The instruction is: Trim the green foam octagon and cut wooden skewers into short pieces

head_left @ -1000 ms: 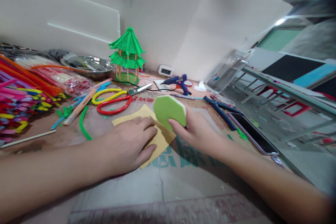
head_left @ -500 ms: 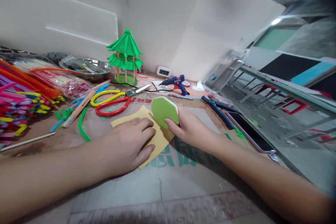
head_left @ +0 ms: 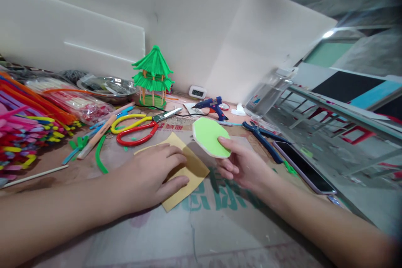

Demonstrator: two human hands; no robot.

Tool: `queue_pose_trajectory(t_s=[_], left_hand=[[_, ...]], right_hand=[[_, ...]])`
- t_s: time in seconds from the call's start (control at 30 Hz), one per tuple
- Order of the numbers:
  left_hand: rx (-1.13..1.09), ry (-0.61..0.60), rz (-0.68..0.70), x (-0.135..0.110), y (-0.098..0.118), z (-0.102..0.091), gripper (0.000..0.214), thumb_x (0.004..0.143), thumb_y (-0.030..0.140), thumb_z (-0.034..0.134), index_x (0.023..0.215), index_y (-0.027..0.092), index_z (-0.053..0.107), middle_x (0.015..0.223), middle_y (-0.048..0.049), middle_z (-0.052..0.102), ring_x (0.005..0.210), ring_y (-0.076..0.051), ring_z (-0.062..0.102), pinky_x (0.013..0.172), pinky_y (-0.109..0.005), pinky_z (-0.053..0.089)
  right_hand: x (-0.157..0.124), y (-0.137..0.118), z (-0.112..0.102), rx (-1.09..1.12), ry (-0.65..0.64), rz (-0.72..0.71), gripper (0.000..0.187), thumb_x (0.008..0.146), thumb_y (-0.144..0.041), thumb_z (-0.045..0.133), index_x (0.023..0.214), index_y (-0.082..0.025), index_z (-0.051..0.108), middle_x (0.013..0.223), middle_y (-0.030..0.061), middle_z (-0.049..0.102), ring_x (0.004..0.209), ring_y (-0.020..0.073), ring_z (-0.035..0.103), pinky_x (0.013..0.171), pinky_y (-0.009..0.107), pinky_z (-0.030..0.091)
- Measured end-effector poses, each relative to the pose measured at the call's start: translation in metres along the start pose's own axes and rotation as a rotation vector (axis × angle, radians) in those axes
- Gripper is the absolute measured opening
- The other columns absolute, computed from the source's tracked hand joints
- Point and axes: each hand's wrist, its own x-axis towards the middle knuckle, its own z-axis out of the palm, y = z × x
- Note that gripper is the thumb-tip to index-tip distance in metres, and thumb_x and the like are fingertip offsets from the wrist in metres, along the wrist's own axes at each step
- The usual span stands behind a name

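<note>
Between the thumb and fingers of my right hand is a light green foam octagon with a pale edge, raised above the table and tilted so its green face shows. My left hand rests with its fingers stretched out on a yellow sheet of paper, covering the sheet's left part. Beyond the left hand lie scissors with one yellow and one red handle, their blades apart. A small green two-roofed pavilion model stands at the back, on thin wooden posts.
At the left are bundled coloured pipe cleaners, a bag of sticks and a metal bowl. A blue glue gun and a small digital clock sit behind. Blue-handled pliers and a phone lie at the right.
My right hand has turned over, bringing the octagon's green face upward and moving it slightly right, off the yellow sheet. My left hand stays on the sheet. The view has shifted a little.
</note>
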Motion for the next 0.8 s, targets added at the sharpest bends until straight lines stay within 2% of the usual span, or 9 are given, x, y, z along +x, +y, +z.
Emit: queue_pose_trajectory(t_s=[0.1,0.23,0.37,0.53,0.7,0.8], left_hand=[[-0.094,0.135,0.001,0.005,-0.005,-0.003,0.027,0.094,0.037,0.047,0.109,0.020,0.062,0.113,-0.0064,0.063,0.110,-0.023,0.053,0.096,-0.039,0.043],[-0.210,0.257,0.025,0.008,-0.006,-0.007,0.019,0.093,0.033,0.051,0.101,0.019,0.063,0.112,-0.0050,0.062,0.110,-0.020,0.052,0.096,-0.033,0.041],[-0.270,0.280,0.072,0.005,-0.002,-0.008,0.018,0.090,0.032,0.058,0.102,0.021,0.064,0.118,-0.0034,0.061,0.114,-0.019,0.051,0.100,-0.033,0.039],[-0.325,0.321,0.101,0.001,0.003,-0.011,0.022,0.088,0.039,0.061,0.102,0.023,0.065,0.117,-0.0031,0.063,0.114,-0.021,0.052,0.100,-0.034,0.039],[-0.369,0.331,0.114,-0.002,0.007,-0.012,0.020,0.088,0.038,0.060,0.099,0.023,0.066,0.116,-0.0028,0.064,0.117,-0.022,0.052,0.103,-0.035,0.038],[-0.426,0.323,0.089,-0.001,0.009,-0.012,0.018,0.093,0.034,0.053,0.099,0.021,0.066,0.112,-0.0029,0.065,0.113,-0.020,0.054,0.102,-0.033,0.040]], right_hand=[[0.000,0.008,0.009,0.205,0.015,0.086,0.027,0.084,-0.040,0.058,0.072,-0.017,0.055,0.034,-0.0095,0.038,0.029,0.0033,0.017,0.031,0.015,0.030],[-0.005,0.014,0.018,0.242,0.011,0.153,0.033,0.087,-0.042,0.054,0.067,-0.016,0.056,0.033,-0.0079,0.040,0.028,0.0042,0.021,0.030,0.016,0.032],[-0.005,0.019,0.018,0.212,-0.078,0.170,0.036,0.086,-0.046,0.055,0.066,-0.016,0.056,0.033,-0.0072,0.041,0.027,0.0056,0.027,0.031,0.018,0.037],[-0.004,0.021,0.016,0.203,-0.207,0.157,0.035,0.084,-0.048,0.059,0.078,-0.013,0.061,0.035,-0.0075,0.044,0.027,0.0047,0.025,0.032,0.018,0.039],[-0.005,0.022,0.015,0.188,-0.225,0.143,0.035,0.083,-0.049,0.060,0.081,-0.014,0.061,0.036,-0.0083,0.043,0.028,0.0051,0.025,0.034,0.019,0.041],[-0.005,0.022,0.015,0.179,-0.220,0.145,0.035,0.083,-0.049,0.060,0.080,-0.014,0.060,0.035,-0.0084,0.043,0.028,0.0054,0.025,0.034,0.019,0.042]])
